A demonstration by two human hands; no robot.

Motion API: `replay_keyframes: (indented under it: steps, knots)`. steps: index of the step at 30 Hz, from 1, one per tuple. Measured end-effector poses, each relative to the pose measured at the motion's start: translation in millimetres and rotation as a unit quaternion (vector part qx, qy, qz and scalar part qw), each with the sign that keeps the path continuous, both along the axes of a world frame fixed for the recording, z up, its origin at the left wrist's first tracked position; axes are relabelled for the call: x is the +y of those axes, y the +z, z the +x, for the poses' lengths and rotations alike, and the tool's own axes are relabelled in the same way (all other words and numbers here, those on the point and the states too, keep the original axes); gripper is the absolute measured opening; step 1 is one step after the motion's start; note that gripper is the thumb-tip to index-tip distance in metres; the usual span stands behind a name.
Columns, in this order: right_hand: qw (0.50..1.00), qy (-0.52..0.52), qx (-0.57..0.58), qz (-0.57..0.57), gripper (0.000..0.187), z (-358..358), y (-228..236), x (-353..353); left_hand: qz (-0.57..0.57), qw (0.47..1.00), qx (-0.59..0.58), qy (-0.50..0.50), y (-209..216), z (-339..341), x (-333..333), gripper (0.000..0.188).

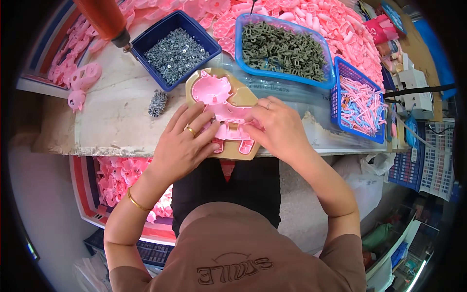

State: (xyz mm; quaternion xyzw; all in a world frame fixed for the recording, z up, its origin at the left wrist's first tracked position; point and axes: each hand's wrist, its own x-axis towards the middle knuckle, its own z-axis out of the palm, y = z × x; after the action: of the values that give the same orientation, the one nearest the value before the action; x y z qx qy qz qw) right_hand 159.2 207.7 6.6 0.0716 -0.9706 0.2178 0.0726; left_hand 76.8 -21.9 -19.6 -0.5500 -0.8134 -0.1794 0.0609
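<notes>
A pink plastic toy half-shell, shaped like an animal with a round head end and short legs, lies hollow side up in a tan holding block at the table's front edge. My left hand rests on its left side, fingers stretched and spread over the shell's middle and leg. On the right side, my right hand has its fingers bent and the thumb and fingertips pressed at the shell's edge. Whether a small part is between those fingertips is hidden.
A red screwdriver tool hangs at upper left over a blue bin of screws. Beside it lies a screw clump. A blue tray holds dark green parts; a basket holds pink and blue sticks. Pink shells pile behind.
</notes>
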Motion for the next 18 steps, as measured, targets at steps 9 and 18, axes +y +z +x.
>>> replay_keyframes:
  steps: [9, 18]
  knots:
    - [0.998, -0.049, -0.020, -0.024, 0.016, -4, 0, -1, 0.005, 1.000, 0.004, 0.005, 2, 0, 1, 0.040]
    - [1.000, -0.008, -0.013, 0.026, 0.027, -42, 48, -16, 0.056, 0.998, -0.031, -0.015, 8, -4, 1, 0.034]
